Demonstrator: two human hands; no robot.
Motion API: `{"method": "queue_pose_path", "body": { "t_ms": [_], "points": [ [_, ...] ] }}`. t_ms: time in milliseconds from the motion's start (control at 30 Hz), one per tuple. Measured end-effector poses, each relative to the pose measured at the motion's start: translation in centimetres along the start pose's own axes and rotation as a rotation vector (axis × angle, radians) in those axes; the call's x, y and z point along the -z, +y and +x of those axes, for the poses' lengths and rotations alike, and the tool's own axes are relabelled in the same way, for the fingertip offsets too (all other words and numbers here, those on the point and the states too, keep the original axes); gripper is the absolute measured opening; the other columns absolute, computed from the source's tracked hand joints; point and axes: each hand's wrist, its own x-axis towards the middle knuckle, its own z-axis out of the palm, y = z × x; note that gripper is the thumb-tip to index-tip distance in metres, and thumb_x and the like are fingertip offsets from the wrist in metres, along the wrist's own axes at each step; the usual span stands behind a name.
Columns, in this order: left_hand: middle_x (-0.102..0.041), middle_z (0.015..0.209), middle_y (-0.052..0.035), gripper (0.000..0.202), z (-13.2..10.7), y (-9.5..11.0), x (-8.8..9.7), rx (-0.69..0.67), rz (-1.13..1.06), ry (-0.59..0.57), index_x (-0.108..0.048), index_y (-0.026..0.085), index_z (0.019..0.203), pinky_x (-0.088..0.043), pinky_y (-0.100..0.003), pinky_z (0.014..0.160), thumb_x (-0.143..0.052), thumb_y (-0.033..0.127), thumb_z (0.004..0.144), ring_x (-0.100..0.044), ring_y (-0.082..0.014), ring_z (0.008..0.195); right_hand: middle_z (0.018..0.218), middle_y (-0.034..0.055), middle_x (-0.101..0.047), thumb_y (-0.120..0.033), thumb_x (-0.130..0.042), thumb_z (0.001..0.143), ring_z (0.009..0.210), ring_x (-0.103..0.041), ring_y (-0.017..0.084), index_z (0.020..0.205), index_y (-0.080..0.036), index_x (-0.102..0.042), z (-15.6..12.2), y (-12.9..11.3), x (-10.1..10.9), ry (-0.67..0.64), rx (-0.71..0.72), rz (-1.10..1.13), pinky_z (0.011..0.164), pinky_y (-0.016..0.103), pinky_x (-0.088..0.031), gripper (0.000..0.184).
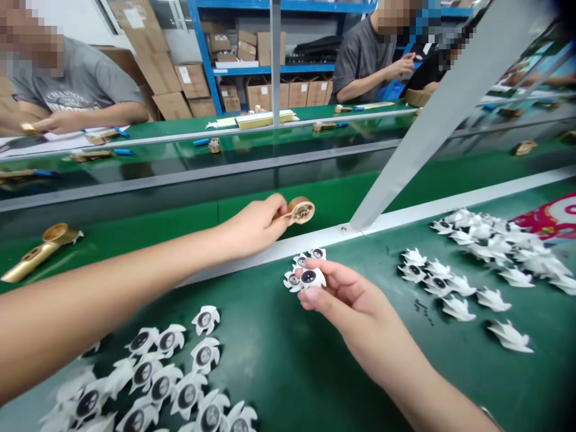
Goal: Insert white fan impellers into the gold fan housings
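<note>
My left hand [258,228] reaches across the metal rail with its fingers closed on a gold-coloured fan housing [301,211], whose round open end faces me. Lower and to the right, my right hand [348,294] pinches a small white fan blade wheel [312,278] with a dark hub between thumb and fingers. Just behind it a few more white fan wheels [293,279] lie on the green table. Many similar wheels [186,395] are spread hub-up at the lower left. On the right a heap of wheels [504,243] lies mostly tilted or blades-up.
A gold housing [42,249] lies on the green conveyor at the left. A slanted grey post [432,120] rises from the rail [324,237]. Small black bits [423,312] dot the right tabletop, near a red printed bag [551,216]. Co-workers sit across the line.
</note>
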Motion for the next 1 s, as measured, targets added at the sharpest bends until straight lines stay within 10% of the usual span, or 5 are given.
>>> {"method": "queue_pose_path", "body": {
  "t_ms": [267,533,1000],
  "points": [
    [-0.065,0.115,-0.0076,0.017,-11.2,0.5,-1.4,-0.140,-0.031,-0.059,-0.053,0.020,0.108,-0.051,-0.029,0.086,-0.037,0.022,0.102,-0.064,-0.0190,0.106,0.080,0.0007,-0.076,-0.018,-0.086,0.069,0.073,-0.071,0.011,0.085,-0.020,-0.065,-0.4,0.7,-0.7,-0.042,0.000,0.033,0.073,0.022,-0.059,0.027],
    [-0.065,0.119,-0.0105,0.045,-11.9,0.2,-2.8,-0.200,0.225,0.038,-0.031,0.019,0.145,-0.059,-0.036,0.077,-0.035,0.018,0.099,-0.070,-0.0234,0.094,0.070,-0.0056,-0.072,-0.009,-0.084,0.065,0.064,-0.069,0.009,0.078,-0.021,-0.061,-0.6,1.1,-1.5,-0.109,0.002,0.058,0.065,0.021,-0.059,0.028],
    [-0.066,0.095,-0.0087,0.043,-12.0,-0.2,-3.6,-0.517,0.420,0.151,-0.029,0.010,0.140,-0.054,-0.030,0.059,-0.039,0.014,0.099,-0.066,-0.0204,0.073,0.078,-0.0047,-0.072,-0.013,-0.090,0.058,0.074,-0.073,0.013,0.100,-0.022,-0.058,-0.4,0.6,-0.5,-0.120,-0.194,0.170,0.074,0.024,-0.059,0.054]
  ]
}}
